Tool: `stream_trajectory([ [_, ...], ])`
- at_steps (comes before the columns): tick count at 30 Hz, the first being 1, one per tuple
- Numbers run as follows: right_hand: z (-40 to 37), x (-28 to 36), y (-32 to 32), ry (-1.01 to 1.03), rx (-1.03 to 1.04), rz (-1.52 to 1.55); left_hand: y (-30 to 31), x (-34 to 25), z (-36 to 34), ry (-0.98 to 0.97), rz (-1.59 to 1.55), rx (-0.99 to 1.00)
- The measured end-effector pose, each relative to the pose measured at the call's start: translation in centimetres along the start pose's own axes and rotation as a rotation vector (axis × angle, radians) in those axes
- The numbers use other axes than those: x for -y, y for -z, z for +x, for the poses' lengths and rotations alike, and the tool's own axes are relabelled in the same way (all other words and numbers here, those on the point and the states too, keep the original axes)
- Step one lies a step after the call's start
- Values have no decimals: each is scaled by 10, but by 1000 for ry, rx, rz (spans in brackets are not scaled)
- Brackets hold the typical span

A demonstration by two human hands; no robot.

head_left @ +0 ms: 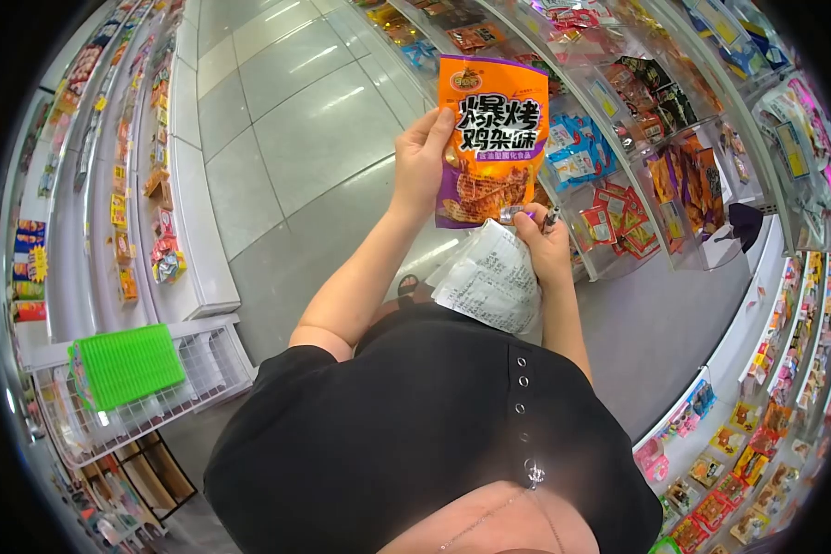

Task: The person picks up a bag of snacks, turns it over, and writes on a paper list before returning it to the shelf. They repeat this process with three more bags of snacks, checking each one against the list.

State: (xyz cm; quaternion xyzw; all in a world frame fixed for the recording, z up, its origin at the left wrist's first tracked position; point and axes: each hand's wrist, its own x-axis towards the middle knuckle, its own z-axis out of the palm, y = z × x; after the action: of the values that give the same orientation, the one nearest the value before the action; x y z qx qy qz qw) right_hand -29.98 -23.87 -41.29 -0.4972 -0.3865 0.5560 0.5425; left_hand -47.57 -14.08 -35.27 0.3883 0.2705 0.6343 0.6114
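Observation:
My left hand (425, 152) grips an orange and purple snack bag (497, 138) by its left edge, thumb on the front. The bag is upright, its printed front with large black characters facing me. At the bag's lower right corner, my right hand (547, 242) is closed around a folded sheaf of white papers (491, 284) covered in small writing. A dark pen (551, 218) sticks out between the right-hand fingers, which lie right against the bag's bottom edge. Some of those fingers are hidden behind the papers and bag.
Clear-walled bins (619, 222) of packaged snacks stand close on the right. White shelves (162, 166) with small packets run along the left. A wire basket cart (203, 369) holding a bright green basket (127, 367) is at lower left. Grey tiled floor (305, 120) lies between the shelves.

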Motion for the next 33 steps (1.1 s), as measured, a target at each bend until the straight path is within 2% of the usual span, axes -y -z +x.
stream_trajectory([
  [5,0,-8,-1,102,31,31,5,-4,-3,-19,164,-13],
  [12,-2,-11,-4,92,10,23,5,-12,-3,-129,46,-15],
  [14,-3,-9,-9,87,-36,38,9,-7,-3,-166,34,-58],
  [18,-3,-11,-11,73,-116,73,14,-5,-3,-257,102,-17],
  [21,-4,-9,-12,62,-159,101,10,-19,-9,-224,238,0],
  [24,-10,4,-16,143,-157,122,5,-38,-16,-116,197,53],
  [28,-20,25,-14,249,-70,112,-4,-61,-24,-224,196,139],
  [33,-15,20,-14,251,-22,90,-6,-70,-21,-287,165,148],
])
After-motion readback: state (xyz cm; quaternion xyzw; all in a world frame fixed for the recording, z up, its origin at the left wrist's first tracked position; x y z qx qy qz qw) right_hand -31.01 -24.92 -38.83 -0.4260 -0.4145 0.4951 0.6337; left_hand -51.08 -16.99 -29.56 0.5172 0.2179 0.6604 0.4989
